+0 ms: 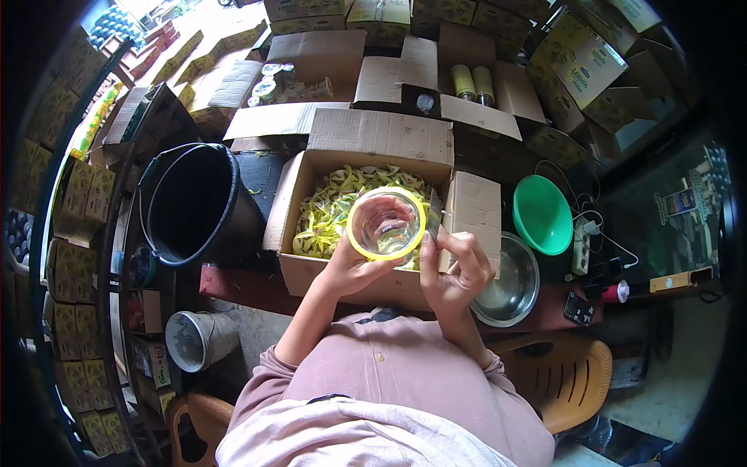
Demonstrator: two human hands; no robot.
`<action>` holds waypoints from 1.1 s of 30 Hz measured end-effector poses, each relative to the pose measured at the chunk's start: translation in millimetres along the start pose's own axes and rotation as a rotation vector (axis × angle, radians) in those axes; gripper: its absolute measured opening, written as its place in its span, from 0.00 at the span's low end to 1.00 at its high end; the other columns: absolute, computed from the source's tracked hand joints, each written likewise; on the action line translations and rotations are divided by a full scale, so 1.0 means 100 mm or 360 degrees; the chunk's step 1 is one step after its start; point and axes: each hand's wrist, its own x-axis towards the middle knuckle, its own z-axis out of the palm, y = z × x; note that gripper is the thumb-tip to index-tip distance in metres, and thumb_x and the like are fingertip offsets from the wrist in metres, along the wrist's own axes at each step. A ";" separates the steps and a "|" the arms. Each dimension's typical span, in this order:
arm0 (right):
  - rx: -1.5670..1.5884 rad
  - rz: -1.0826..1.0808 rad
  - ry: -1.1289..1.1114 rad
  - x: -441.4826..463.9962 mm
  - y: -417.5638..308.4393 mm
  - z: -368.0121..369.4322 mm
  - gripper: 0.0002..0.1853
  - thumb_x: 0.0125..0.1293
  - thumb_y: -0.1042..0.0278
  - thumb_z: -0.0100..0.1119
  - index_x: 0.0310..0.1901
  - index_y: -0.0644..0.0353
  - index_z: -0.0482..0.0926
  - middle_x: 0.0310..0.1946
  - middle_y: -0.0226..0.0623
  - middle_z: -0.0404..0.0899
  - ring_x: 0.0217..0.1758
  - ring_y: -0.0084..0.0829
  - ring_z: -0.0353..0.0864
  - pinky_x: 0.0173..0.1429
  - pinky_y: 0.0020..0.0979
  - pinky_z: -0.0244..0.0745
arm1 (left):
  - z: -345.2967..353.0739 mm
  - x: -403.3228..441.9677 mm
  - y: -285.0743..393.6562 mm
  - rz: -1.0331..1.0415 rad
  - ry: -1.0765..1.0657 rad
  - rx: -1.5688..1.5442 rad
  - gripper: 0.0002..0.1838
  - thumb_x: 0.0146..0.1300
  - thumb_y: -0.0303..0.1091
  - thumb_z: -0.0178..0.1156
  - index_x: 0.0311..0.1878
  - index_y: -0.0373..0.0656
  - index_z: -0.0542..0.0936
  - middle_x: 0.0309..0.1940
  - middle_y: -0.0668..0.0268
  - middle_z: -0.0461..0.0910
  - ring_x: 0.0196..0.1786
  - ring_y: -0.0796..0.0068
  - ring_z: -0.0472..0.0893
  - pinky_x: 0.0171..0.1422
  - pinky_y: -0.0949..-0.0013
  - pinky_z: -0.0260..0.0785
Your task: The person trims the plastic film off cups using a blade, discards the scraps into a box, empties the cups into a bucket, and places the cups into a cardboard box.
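Note:
My left hand (348, 267) is wrapped round a clear jar (383, 247) with a yellow rim, its open mouth turned up towards me. Through the clear wall my fingers show. Beside the jar's right edge, my right hand (461, 268) pinches a thin, grey, blade-like piece (434, 221); its exact kind is hard to make out. The piece stands close against the yellow rim, and I cannot tell whether it touches. Below both hands is an open cardboard box (350, 282) filled with yellow and white scrap strips (331, 212).
A black bucket (222, 226) stands left of the box. On the right are a green bowl (542, 214), a metal bowl (510, 284) and a power strip (580, 249). Further open boxes (323, 48) hold yellow containers (473, 82) behind. A grey bucket (201, 341) is low at left.

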 end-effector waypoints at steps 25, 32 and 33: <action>0.0051 0.0026 -0.0053 0.03 0.05 -0.04 0.11 0.42 0.83 0.62 0.32 0.62 0.79 0.20 0.36 0.75 0.22 0.27 0.77 0.28 0.24 0.71 | -0.01 0.00 0.12 -0.0107 -0.0240 0.0424 0.35 0.40 0.25 0.68 0.54 0.37 0.62 0.47 0.62 0.68 0.51 0.73 0.71 0.55 0.70 0.65; 0.0152 0.0090 -0.0040 0.01 0.06 -0.01 0.08 0.45 0.83 0.62 0.29 0.64 0.77 0.20 0.36 0.75 0.23 0.26 0.76 0.27 0.23 0.69 | 0.00 -0.01 -0.03 -0.0118 -0.0006 -0.0026 0.35 0.44 0.25 0.67 0.56 0.38 0.61 0.48 0.62 0.66 0.50 0.74 0.70 0.53 0.71 0.65; 0.0145 0.0060 -0.0041 -0.01 0.06 -0.01 0.07 0.46 0.84 0.61 0.29 0.65 0.76 0.20 0.34 0.74 0.22 0.24 0.74 0.26 0.22 0.67 | 0.00 -0.02 -0.03 -0.0123 0.0021 -0.0049 0.36 0.44 0.25 0.68 0.56 0.38 0.60 0.48 0.62 0.66 0.51 0.74 0.69 0.53 0.72 0.65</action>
